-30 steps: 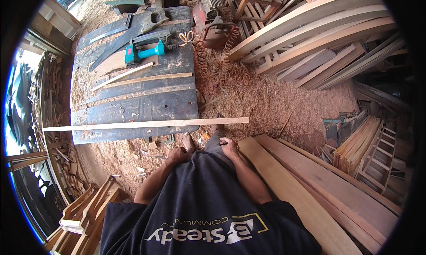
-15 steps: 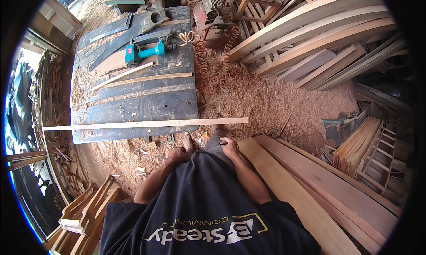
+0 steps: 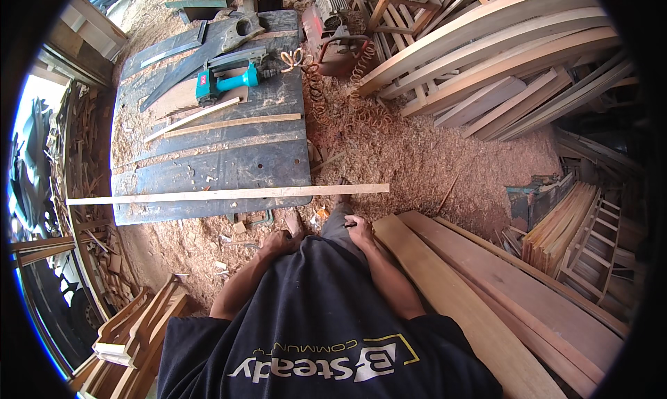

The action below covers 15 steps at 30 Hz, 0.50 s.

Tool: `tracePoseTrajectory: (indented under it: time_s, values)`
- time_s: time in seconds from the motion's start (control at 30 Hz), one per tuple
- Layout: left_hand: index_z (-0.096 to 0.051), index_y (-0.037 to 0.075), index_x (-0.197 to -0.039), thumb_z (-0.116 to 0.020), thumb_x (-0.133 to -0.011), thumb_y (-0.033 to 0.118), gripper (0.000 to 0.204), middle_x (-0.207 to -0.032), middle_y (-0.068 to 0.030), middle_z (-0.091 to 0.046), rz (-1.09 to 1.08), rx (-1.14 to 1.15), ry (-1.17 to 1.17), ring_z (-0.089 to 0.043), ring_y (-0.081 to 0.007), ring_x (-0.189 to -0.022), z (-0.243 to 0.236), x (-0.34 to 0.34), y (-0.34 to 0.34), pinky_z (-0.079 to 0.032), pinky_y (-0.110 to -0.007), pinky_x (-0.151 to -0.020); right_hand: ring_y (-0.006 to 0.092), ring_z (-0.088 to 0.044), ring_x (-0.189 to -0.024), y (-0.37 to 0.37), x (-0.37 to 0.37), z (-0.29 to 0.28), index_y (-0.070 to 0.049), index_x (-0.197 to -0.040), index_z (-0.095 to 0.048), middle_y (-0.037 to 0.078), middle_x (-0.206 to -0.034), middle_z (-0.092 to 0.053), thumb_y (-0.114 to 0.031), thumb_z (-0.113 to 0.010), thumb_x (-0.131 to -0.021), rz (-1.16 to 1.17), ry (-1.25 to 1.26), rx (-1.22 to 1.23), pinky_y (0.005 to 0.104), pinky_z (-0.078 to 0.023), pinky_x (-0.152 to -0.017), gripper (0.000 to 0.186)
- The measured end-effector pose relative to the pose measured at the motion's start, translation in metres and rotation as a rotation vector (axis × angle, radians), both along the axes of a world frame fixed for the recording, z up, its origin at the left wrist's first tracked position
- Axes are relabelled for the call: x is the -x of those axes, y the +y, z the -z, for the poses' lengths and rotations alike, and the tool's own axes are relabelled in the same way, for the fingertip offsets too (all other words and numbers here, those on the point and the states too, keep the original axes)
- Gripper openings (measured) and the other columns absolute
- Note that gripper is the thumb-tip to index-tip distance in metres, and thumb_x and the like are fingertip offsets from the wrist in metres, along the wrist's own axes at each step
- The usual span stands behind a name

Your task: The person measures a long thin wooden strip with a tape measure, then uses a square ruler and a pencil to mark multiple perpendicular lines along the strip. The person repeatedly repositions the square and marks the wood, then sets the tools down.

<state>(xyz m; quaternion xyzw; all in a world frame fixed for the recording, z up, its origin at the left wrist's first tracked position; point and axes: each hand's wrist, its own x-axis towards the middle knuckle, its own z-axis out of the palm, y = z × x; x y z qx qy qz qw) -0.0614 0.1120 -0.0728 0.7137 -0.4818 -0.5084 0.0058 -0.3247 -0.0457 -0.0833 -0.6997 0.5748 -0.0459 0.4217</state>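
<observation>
My right hand (image 3: 360, 232) rests by my right thigh, its fingers closed round a short dark stick (image 3: 349, 225), perhaps a pencil or marker. Over my left leg lies my left hand (image 3: 276, 243), fingers curled in; whatever it might hold is hidden. Ahead of both hands, a long thin wooden strip (image 3: 229, 194) stretches across the near edge of the dark worktable (image 3: 229, 168), its right end jutting past the tabletop. Neither hand touches the strip.
On the worktable are a teal nail gun (image 3: 226, 84), a handsaw (image 3: 201, 59) and short wood strips (image 3: 233, 125). A coiled air hose (image 3: 316, 90) leads to a red compressor (image 3: 338, 52). Wide planks (image 3: 486, 288) lie at my right; curved wooden pieces (image 3: 139, 322) stand lower left. Shavings (image 3: 431, 156) cover the floor.
</observation>
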Motion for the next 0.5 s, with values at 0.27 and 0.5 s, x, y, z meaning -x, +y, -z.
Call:
tracePoseTrajectory:
  time_s: [0.27, 0.5]
  values:
    - [-0.074, 0.002, -0.109, -0.042, -0.087, 0.079, 0.086, -0.101, -0.0319, -0.070, -0.087, -0.098, -0.010, -0.070, -0.0428, -0.099, 0.0014, 0.0010, -0.0036, -0.054, -0.050, -0.088, 0.0202, -0.072, -0.087, 0.0003, 0.0013, 0.0065, -0.008, -0.111, -0.075, 0.009, -0.093, -0.076, -0.001, -0.065, -0.086, 0.013, 0.035, -0.017, 0.0325, -0.056, -0.082, 0.027]
    - [-0.076, 0.001, -0.104, -0.046, -0.085, 0.073, 0.080, -0.104, -0.0292, -0.071, -0.128, -0.108, -0.008, -0.070, -0.0410, -0.103, 0.0004, 0.0019, -0.0061, -0.053, -0.049, -0.090, 0.0202, -0.072, -0.089, -0.0015, 0.0009, 0.0036, -0.009, -0.110, -0.075, 0.009, -0.094, -0.076, -0.002, -0.064, -0.087, -0.001, -0.010, -0.029, 0.0326, -0.056, -0.083, 0.027]
